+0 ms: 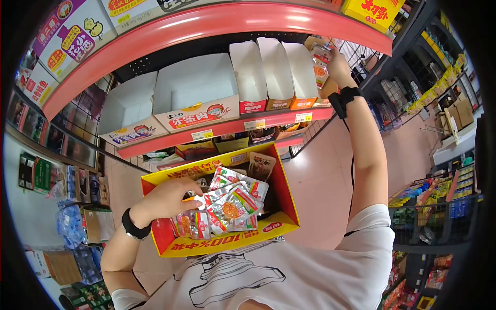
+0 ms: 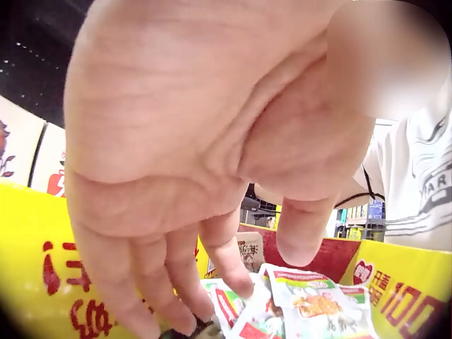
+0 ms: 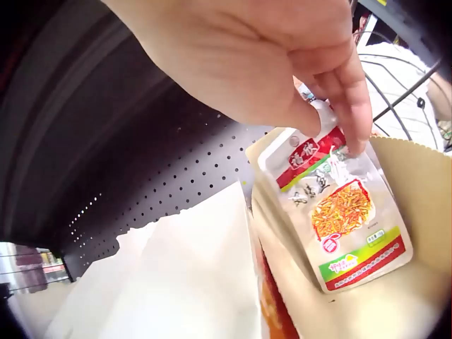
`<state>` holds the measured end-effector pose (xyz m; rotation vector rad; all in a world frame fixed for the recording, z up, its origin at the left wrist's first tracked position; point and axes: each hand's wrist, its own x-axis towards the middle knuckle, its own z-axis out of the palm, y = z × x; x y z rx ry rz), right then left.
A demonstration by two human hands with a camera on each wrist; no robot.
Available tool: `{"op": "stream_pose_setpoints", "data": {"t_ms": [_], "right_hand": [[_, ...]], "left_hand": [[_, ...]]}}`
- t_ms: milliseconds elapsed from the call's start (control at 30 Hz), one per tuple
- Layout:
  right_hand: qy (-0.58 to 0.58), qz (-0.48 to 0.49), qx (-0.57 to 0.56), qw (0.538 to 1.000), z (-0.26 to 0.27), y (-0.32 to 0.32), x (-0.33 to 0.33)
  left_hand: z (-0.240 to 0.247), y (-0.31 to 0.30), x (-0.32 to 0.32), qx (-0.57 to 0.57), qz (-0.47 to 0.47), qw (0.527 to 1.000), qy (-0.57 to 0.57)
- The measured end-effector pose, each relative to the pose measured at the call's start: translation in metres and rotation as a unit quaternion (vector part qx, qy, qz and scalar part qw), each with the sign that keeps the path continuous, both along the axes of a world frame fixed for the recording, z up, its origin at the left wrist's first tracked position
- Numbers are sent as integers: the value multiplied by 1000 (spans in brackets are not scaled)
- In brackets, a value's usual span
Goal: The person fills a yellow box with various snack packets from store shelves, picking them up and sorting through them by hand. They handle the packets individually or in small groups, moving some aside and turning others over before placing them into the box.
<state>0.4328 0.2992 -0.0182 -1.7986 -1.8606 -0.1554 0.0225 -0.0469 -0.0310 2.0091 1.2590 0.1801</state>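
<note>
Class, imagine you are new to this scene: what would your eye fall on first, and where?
The yellow carton at the person's chest, full of snack packets, with the left hand resting among them. Next, the right hand raised to the red shelf, pinching a single packet at an open box.

We see bright, even shop light with glare streaks on the red shelf edge (image 1: 217, 20), heavy fisheye bending and black corners in the head view, and the left hand (image 2: 198, 120) looming soft, out of focus
</note>
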Motion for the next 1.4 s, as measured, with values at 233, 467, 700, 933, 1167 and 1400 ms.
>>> {"op": "stream_pose_setpoints", "data": {"t_ms": [233, 467, 700, 933, 1167, 1400], "right_hand": [[-12, 110, 89, 990, -4, -17, 7], [143, 376, -42, 914, 49, -130, -84], [-100, 642, -167, 742, 42, -227, -157], [-247, 663, -303, 639, -23, -243, -185], [-309, 682, -248, 614, -43, -250, -194], [-242, 635, -311, 665, -21, -248, -193]], "left_hand": [[-6, -1, -12, -53, -15, 994, 97], [-7, -1, -10, -118, -44, 988, 94], [-11, -2, 3, -166, -66, 979, 97], [-13, -3, 8, -121, -86, 980, 133], [-16, 1, 7, -73, -98, 984, 132], [6, 12, 20, 76, -19, 997, -23]]}}
